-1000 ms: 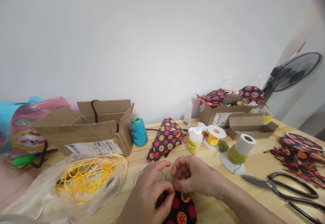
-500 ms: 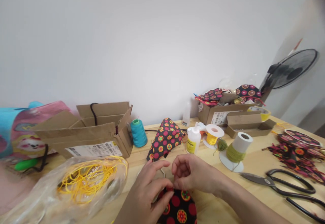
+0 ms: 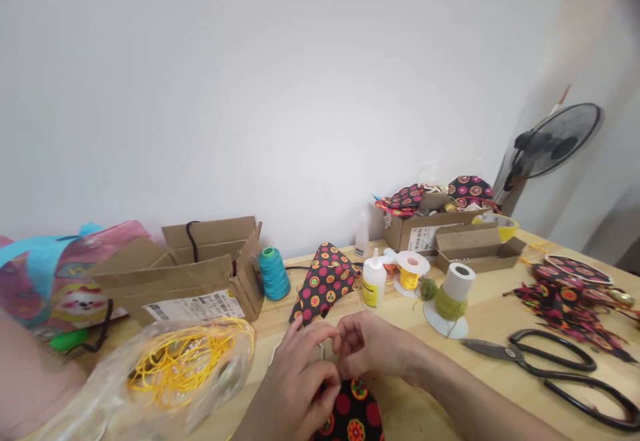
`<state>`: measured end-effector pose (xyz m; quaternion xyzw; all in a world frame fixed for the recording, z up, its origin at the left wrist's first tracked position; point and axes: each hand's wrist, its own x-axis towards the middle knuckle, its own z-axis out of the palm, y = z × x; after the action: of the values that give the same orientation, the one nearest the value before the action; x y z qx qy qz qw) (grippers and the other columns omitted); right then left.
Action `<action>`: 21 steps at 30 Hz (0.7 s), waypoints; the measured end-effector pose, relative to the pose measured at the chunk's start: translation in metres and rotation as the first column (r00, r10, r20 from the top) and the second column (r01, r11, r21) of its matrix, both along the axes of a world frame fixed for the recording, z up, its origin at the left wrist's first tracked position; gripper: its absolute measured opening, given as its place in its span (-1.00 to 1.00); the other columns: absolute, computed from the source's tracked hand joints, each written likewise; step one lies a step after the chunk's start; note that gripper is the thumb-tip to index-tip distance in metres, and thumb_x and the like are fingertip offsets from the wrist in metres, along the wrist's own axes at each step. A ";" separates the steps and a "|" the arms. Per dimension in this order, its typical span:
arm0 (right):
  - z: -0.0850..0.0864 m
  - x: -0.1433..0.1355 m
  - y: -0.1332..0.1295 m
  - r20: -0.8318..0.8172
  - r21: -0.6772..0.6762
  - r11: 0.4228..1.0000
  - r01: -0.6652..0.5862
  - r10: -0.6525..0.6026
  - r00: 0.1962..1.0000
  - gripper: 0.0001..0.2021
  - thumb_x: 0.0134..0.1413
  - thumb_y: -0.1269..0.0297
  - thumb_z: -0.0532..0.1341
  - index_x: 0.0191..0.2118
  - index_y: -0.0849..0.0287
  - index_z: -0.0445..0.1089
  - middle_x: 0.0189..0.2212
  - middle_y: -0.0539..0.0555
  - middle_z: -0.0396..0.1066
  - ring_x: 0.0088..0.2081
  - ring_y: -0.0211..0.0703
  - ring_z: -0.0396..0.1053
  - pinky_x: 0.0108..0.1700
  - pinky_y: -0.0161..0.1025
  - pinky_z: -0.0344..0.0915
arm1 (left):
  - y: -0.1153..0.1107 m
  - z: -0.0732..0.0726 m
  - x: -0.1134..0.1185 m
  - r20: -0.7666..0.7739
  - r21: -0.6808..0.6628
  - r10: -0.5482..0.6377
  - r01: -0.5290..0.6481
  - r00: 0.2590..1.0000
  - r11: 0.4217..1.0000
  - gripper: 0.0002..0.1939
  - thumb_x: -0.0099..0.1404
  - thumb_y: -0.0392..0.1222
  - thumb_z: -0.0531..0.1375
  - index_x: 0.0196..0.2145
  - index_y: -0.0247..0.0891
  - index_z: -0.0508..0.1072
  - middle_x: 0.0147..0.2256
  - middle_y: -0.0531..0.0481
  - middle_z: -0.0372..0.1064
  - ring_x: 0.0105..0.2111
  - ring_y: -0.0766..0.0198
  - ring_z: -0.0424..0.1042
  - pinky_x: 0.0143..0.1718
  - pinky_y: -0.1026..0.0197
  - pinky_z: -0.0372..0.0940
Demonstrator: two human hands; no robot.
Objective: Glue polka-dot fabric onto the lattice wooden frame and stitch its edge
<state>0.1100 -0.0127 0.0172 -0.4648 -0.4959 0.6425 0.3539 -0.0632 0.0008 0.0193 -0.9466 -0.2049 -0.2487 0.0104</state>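
A black fabric piece (image 3: 356,409) with red dots and ringed flowers is pinched at its upper edge by my left hand (image 3: 295,378), thumb and fingers closed on it. My right hand (image 3: 367,348) has its fingers curled together at the same edge, close to the left fingertips. Whatever sits between the right fingertips is hidden. Just beyond the hands lies a folded piece of matching patterned cloth (image 3: 325,281). A white glue bottle (image 3: 373,284) with a yellow label stands to its right.
Left are a cardboard box (image 3: 200,281), a plastic bag of yellow cord (image 3: 180,364) and a teal thread cone (image 3: 275,274). Right are a yellow spool (image 3: 411,273), a green cord spool (image 3: 450,304), large black scissors (image 3: 525,360), fabric scraps (image 3: 565,298), a filled box (image 3: 400,231) and a fan (image 3: 560,141).
The view has tilted up and turned slightly right. My hands stay at the fabric's upper edge, the fingertips drawn a little closer together.
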 end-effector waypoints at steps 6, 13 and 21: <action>0.000 -0.001 -0.001 0.011 -0.036 0.999 0.005 -0.005 1.000 -0.79 -0.50 0.52 0.24 -0.55 0.21 0.27 -0.72 -0.18 0.26 -0.68 -0.42 0.16 -0.61 -0.44 0.07 | -0.002 -0.003 0.003 0.125 0.105 -0.032 0.019 0.992 0.994 -0.82 0.03 -0.46 0.08 -0.56 -0.21 0.34 -0.21 -0.05 0.40 -0.18 0.13 0.38 -0.07 -0.17 0.20; -0.001 -0.002 0.000 -0.011 0.008 1.000 0.022 -0.022 1.000 -0.77 -0.50 0.54 0.23 -0.53 0.21 0.28 -0.70 -0.19 0.28 -0.67 -0.44 0.15 -0.59 -0.45 0.06 | -0.003 0.003 -0.003 0.047 0.142 -0.033 0.026 0.998 0.990 -0.81 0.06 -0.44 0.06 -0.52 -0.18 0.37 -0.18 -0.07 0.42 -0.14 0.12 0.38 -0.07 -0.14 0.23; -0.011 -0.002 0.007 -0.072 0.092 0.993 0.075 -0.069 0.995 -0.77 -0.49 0.51 0.23 -0.51 0.21 0.25 -0.71 -0.17 0.28 -0.66 -0.43 0.18 -0.56 -0.43 0.10 | 0.001 -0.004 -0.007 0.072 -0.029 -0.013 0.016 0.997 0.999 -0.82 0.06 -0.43 0.09 -0.48 -0.17 0.40 -0.09 -0.10 0.35 -0.07 0.08 0.32 -0.04 -0.12 0.19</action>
<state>0.1082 -0.0057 0.0060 -0.4428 -0.4960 0.6208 0.4154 -0.0706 0.0022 0.0154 -0.9386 -0.2019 -0.2795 -0.0127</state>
